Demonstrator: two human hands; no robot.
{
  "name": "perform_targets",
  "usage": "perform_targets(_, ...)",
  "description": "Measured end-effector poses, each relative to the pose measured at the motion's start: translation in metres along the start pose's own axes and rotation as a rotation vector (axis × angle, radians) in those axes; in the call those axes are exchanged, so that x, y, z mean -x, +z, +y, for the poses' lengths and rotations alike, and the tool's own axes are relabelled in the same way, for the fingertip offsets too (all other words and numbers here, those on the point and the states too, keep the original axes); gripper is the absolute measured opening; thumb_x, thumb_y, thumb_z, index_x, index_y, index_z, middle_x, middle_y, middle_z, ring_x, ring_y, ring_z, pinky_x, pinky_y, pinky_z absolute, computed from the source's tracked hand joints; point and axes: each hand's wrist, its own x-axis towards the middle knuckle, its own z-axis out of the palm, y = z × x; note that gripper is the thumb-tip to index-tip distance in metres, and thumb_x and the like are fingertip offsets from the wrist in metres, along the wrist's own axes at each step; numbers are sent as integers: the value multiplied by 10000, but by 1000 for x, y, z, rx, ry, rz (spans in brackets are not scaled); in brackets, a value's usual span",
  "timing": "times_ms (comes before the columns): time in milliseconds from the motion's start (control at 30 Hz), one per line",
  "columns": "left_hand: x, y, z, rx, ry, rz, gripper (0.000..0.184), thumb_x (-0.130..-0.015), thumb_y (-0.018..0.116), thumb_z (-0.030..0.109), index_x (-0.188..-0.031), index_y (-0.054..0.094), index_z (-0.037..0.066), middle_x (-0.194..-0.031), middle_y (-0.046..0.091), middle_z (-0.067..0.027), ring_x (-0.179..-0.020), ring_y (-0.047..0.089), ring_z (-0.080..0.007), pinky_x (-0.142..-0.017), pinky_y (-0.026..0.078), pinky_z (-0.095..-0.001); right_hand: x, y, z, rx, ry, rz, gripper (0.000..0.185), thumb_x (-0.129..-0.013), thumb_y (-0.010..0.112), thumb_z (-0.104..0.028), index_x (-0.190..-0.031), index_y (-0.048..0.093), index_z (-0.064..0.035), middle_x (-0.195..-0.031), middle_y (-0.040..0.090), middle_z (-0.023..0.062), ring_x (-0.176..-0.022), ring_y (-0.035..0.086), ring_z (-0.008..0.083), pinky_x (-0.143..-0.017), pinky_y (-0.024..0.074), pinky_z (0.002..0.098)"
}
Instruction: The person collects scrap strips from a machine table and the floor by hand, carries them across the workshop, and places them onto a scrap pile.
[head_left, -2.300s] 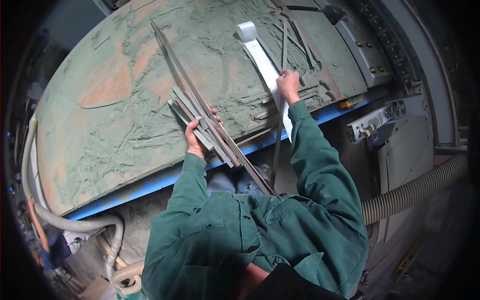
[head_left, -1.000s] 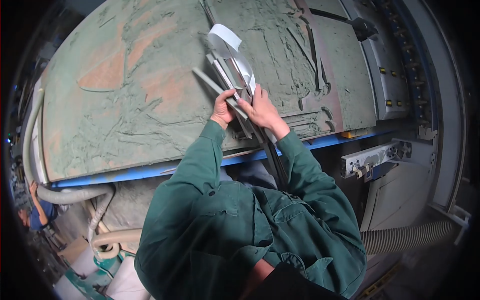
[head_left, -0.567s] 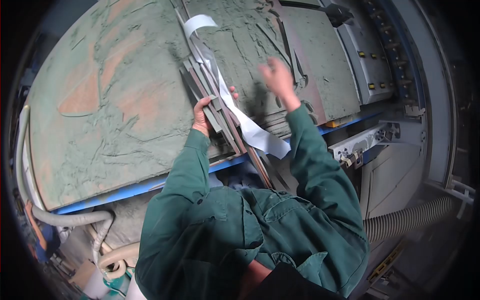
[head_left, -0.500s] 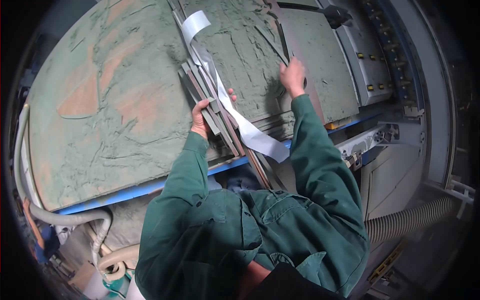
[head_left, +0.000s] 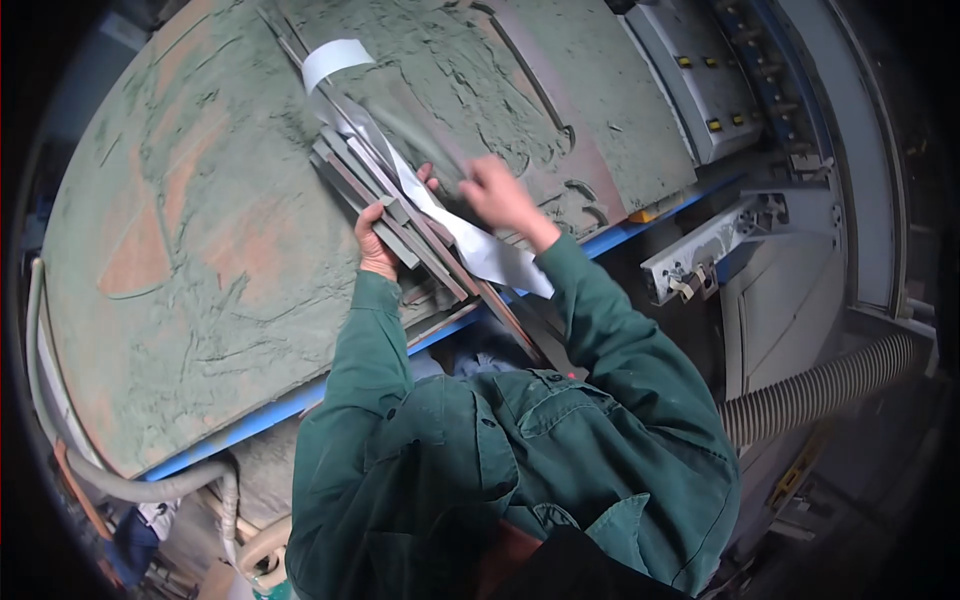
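Observation:
My left hand (head_left: 376,240) is wrapped around a bundle of thin grey-green and brownish strips (head_left: 385,215) of differing lengths. Its thumb lies on top, and fingertips show on the far side. A white ribbon-like band (head_left: 480,252) runs along the bundle, curling at its upper end and twisting down toward my right sleeve. My right hand (head_left: 505,200) is closed just right of the bundle. From its fingers a narrow greenish strip (head_left: 420,130), smeared by motion, points up and left over the bundle's right side. The strips' material cannot be made out.
Beneath lies a large dust-covered table (head_left: 230,300) with a blue edge (head_left: 240,420). A long dark strip (head_left: 525,75) rests farther right. Machinery with yellow-black parts (head_left: 710,62), a metal bracket (head_left: 715,240) and a ribbed hose (head_left: 830,385) stand at right. Another person's arm shows at lower left.
My right hand has swung left with a thin strip, from the table's right side to beside the bundle. My left hand still grips the bundle. The whole view has turned slightly.

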Motion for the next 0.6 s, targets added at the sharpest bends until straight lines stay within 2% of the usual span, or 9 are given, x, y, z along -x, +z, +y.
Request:
perform_targets(33,1,-5,0,0,-14,30,825,-653,619,343,-1340,312,5,-1331,403,-195,-1196,433,-336,-1022,352,-445,14,19,-2,-97,-47,-59,333,-840,518,-248,-1111,526,-55,-985,492,220,-870,520,380,-764,440,418)
perform_targets(67,4,3,0,-37,24,31,854,-651,621,363,-1349,294,-4,-1326,409,-199,-1207,420,-345,-1044,328,-437,28,15,-33,-106,48,-82,381,-884,475,-269,-1229,448,-107,-1019,473,214,-872,523,394,-765,440,438)
perform_targets(133,9,-10,-1,-13,9,100,859,-655,621,375,-1353,290,-3,-1323,412,-199,-1205,422,-340,-1055,312,-434,40,14,-48,-107,62,-115,391,-921,432,-258,-1259,437,-62,-1062,488,188,-923,516,361,-799,428,406)
perform_targets(200,9,-7,-4,-78,14,94,901,-651,620,421,-1367,263,8,-1351,373,-206,-1233,389,-351,-1069,282,-446,45,25,-47,-46,36,-58,379,-903,442,-185,-1263,426,-70,-1042,489,176,-878,537,373,-733,455,413)
perform_targets(300,10,16,-9,-112,-21,-78,1004,-625,609,520,-1402,189,41,-1399,284,-225,-1288,302,-373,-1076,249,-479,53,25,-57,108,-83,-14,433,-826,483,-69,-1253,416,-79,-1010,497,162,-824,559,373,-633,474,441)
perform_targets(367,12,13,-9,-87,-36,-72,992,-629,606,507,-1403,191,44,-1394,293,-228,-1277,322,-370,-1075,252,-478,56,27,-58,106,-93,-13,428,-825,486,-72,-1247,419,-73,-1009,497,161,-827,560,371,-639,477,441)
perform_targets(433,14,6,-9,-74,-26,-30,976,-607,611,491,-1386,228,45,-1341,358,-234,-1217,396,-369,-1029,336,-481,60,26,-64,96,-73,-39,401,-835,497,-99,-1227,424,-55,-1015,500,163,-851,560,366,-661,484,437)
perform_targets(533,16,1,-7,-99,31,-11,972,-586,618,482,-1364,256,25,-1296,399,-239,-1163,448,-370,-981,395,-488,66,13,-65,-73,-119,-30,400,-872,508,-187,-1236,417,-48,-1100,513,185,-928,554,363,-748,477,402)
perform_targets(600,20,3,-7,-65,51,10,968,-578,626,465,-1361,265,24,-1305,387,-238,-1159,448,-374,-966,402,-498,69,-2,-58,-315,9,-59,369,-851,545,-223,-1161,485,-31,-1047,560,178,-937,558,338,-787,458,381)
